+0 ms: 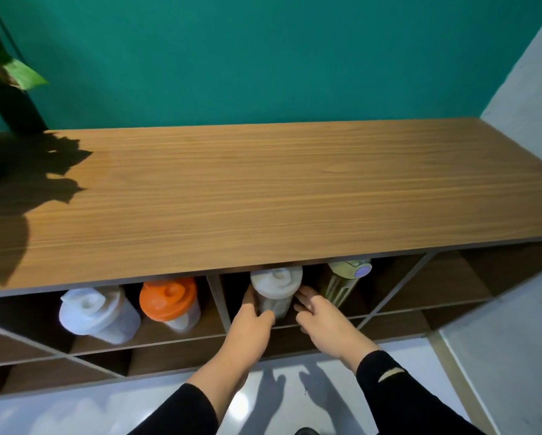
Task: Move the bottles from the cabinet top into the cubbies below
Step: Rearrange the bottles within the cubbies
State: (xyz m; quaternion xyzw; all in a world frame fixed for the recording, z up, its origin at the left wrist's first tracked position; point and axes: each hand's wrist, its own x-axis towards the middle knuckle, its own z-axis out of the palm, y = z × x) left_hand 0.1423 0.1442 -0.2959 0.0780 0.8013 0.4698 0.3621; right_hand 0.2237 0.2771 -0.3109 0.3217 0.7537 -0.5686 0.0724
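Head: bottle (276,289) between hands (251,323) (323,322).

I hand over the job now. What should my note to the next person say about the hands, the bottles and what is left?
Left hand grips the cream-lid bottle in the middle cubby; right hand open beside it.
Green bottle stands in the same cubby.
White-lid bottle and orange-lid bottle are in the left cubby.
No bottle shows on the cabinet top.
Left: let go and withdraw.
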